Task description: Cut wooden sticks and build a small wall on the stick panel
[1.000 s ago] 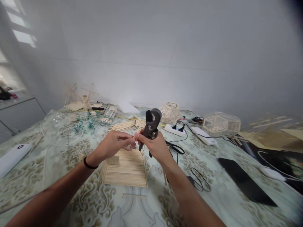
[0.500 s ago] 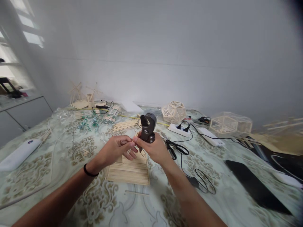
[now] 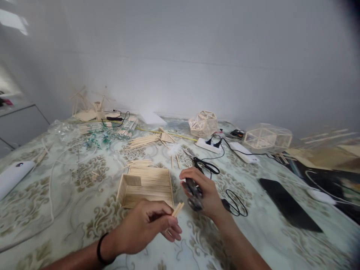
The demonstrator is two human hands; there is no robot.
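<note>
Between the thumb and fingers of my left hand (image 3: 152, 225) are short wooden sticks (image 3: 178, 209), their ends poking out to the upper right. My right hand (image 3: 206, 191) is wrapped round a dark hand cutter (image 3: 194, 195), which is blurred by motion; its hooked jaw showed earlier. The hands are apart. Just beyond my left hand lies a wooden stick model (image 3: 154, 178), a flat floor of sticks with low walls at its left corner. My left hand hides part of its near edge.
Loose sticks (image 3: 143, 141) lie farther back. Scissors (image 3: 206, 165) and a power strip (image 3: 209, 145) are to the right, near a phone-like black slab (image 3: 289, 204). Two stick frameworks, one rounded (image 3: 204, 123) and one longer (image 3: 267, 137), stand behind. Cables cross the patterned tablecloth.
My hands have separated and come nearer to me. The cutter has swung down to the right, and the sticks in my left hand now show. The stick model is less covered.
</note>
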